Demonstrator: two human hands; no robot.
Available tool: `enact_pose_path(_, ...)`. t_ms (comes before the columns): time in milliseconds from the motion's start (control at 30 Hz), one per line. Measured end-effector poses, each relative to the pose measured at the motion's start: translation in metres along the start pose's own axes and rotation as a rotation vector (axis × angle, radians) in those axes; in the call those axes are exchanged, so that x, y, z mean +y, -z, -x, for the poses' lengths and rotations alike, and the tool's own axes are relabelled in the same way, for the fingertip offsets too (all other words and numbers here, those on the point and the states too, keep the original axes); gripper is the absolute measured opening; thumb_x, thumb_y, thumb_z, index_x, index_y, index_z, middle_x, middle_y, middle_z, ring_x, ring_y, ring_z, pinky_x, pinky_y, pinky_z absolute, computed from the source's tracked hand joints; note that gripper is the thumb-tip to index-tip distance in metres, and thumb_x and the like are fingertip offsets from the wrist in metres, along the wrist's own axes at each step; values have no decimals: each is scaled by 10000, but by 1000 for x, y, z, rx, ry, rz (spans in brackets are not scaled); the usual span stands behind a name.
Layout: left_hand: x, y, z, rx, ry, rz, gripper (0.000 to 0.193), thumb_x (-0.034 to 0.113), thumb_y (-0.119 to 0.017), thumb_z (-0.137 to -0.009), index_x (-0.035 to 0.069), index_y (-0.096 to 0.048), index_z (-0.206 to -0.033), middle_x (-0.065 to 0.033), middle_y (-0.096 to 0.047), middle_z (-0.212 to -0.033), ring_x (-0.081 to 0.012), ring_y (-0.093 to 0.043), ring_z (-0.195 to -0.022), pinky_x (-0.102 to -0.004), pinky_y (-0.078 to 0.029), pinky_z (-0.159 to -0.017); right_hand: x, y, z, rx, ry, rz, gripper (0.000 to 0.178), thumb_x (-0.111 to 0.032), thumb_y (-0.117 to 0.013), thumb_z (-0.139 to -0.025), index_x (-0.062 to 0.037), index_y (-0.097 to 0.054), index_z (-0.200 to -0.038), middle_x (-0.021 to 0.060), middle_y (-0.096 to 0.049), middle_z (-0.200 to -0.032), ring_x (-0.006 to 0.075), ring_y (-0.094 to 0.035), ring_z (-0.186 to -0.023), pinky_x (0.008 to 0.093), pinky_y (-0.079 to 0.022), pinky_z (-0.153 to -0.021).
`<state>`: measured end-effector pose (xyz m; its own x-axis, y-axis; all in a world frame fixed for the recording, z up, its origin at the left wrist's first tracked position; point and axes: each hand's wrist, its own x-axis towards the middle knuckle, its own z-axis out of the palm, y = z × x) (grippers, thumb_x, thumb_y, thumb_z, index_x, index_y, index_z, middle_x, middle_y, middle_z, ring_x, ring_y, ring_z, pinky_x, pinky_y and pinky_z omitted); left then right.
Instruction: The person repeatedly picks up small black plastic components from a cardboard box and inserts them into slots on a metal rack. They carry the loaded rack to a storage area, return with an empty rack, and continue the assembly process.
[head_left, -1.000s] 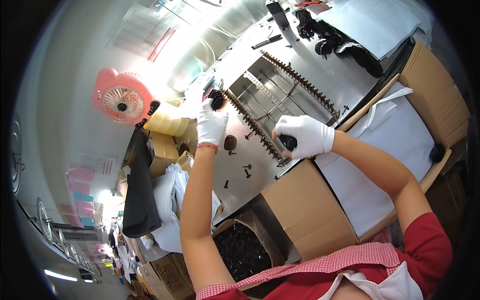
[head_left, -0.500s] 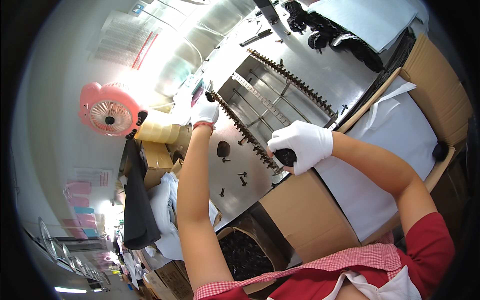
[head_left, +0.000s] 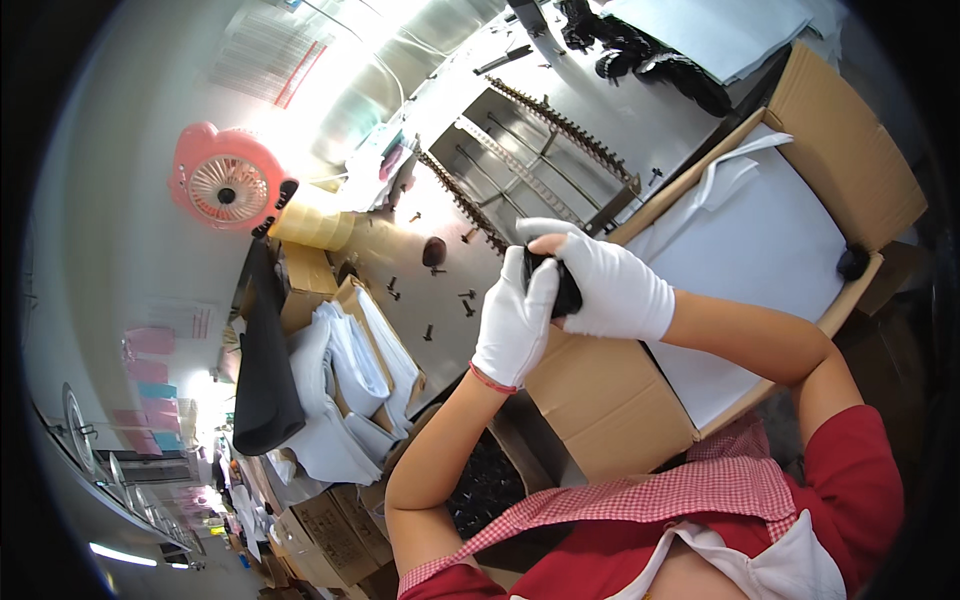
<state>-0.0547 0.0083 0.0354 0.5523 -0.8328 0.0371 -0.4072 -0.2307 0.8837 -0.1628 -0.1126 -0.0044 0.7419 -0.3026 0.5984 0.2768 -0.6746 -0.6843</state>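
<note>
My left hand [head_left: 515, 322] and my right hand [head_left: 622, 288], both in white gloves with some bare fingertips, meet in front of the metal rack. Between them is a glossy black rounded part [head_left: 568, 290]. The fingers of the right hand wrap round it, and the left fingers and thumb close on its near left side. Whether the left fingers also pinch something small cannot be made out. Just beyond the hands lies the rectangular metal rack [head_left: 583, 207], its two long rails lined with many small dark pieces. A dark rounded piece [head_left: 434, 252] lies on the metal table left of the hands.
Several small black screw-like pieces [head_left: 468, 305] are scattered on the table [head_left: 400, 240]. An open carton [head_left: 600, 400] with a white sheet [head_left: 740, 290] stands at right. Below the left forearm is a box of black parts [head_left: 485, 490]. A pink fan [head_left: 228, 190] stands at far left.
My left hand has come back from the rack's far left end to meet the right hand at the black part. The view has shifted slightly.
</note>
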Motion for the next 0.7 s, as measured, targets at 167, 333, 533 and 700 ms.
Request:
enact_pose_path(167,20,-57,35,-169,254,470,702,167,-793,-794,63,-305,-1287,-102,-480,-1150,-155,-547,-1050,-319,-522,-877,-26,32,59,-57,-52,5,856,-42,-861,-567,-96,-464,-1324,151,-561,-1351,389,-585,-1180,418,-512,-962)
enact_pose_path(333,10,-94,42,-547,266,347,476,127,-754,-825,68,-505,-1227,-32,-601,-1038,-104,-612,-941,-280,-529,-818,-26,92,100,-285,7,144,727,-113,-867,-595,-104,-565,-1256,111,-642,-1196,356,-584,-1179,475,-443,-1032)
enact_pose_path(533,22,-132,58,-943,99,116,607,282,-731,-866,-65,-485,-1299,-132,-653,-1086,-176,-636,-986,-297,-513,-875,-32,124,149,-588,-232,98,484,-133,-795,-674,-85,-657,-1135,149,-682,-917,324,-679,-855,409,-552,-766)
enact_pose_path(700,16,-119,61,-803,85,-143,578,447,-589,-973,-63,-545,-1239,-234,-678,-1097,-325,-672,-1045,-381,-514,-917,0,123,171,-782,-485,-32,507,-104,-817,-650,-53,-644,-1124,135,-686,-952,332,-670,-881,391,-542,-783)
